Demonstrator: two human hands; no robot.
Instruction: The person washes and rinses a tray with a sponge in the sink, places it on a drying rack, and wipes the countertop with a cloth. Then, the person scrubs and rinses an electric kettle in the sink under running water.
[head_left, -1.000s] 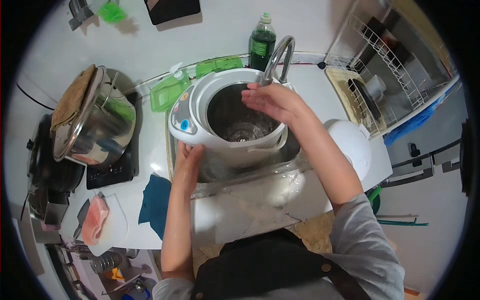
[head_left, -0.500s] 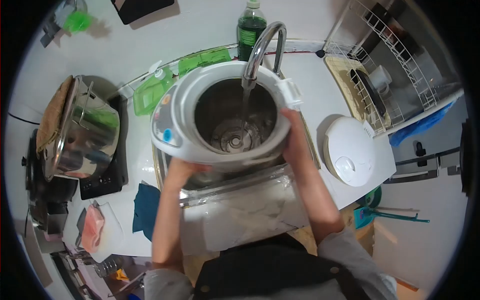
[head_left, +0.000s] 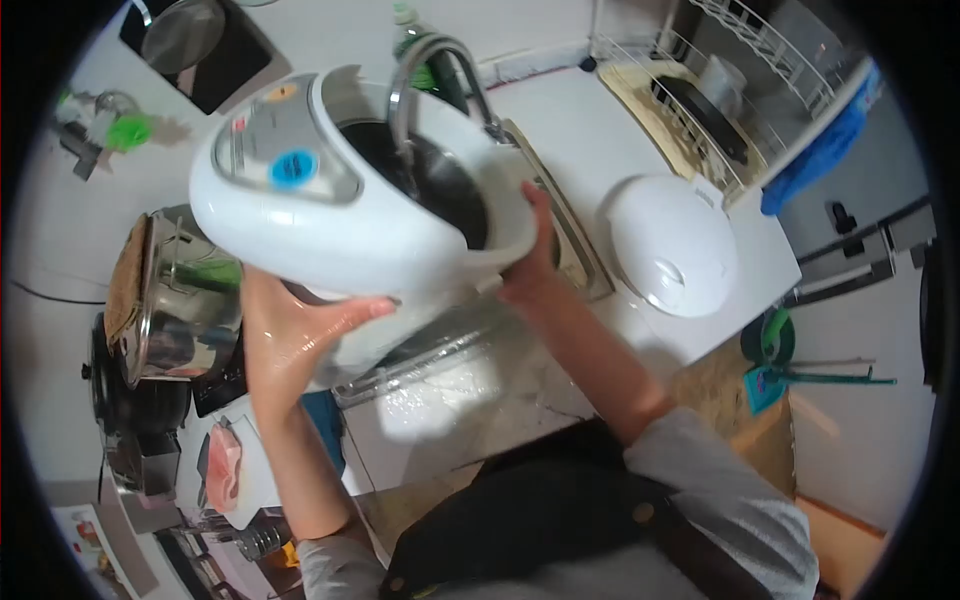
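A white electric pot (head_left: 400, 235) with a metal interior is lifted over the sink (head_left: 555, 215) and tilted, its control panel side raised at the left. My left hand (head_left: 300, 320) grips its lower left side, thumb spread along the underside. My right hand (head_left: 535, 245) holds the right side of the rim, its fingers partly hidden behind the pot. The curved faucet (head_left: 440, 50) reaches over the pot's opening. Its round white lid (head_left: 675, 245) lies on the counter to the right of the sink.
At the left stand a steel pot (head_left: 185, 310) and a dark pot (head_left: 140, 400). Pink meat (head_left: 223, 465) lies on a white board. A green bottle (head_left: 425, 60) stands behind the faucet. A dish rack (head_left: 735, 120) holds a mug at the back right.
My right hand has gone from above the opening to the pot's right side. Both hands have raised the pot, moved it left and tilted it. The view has shifted too.
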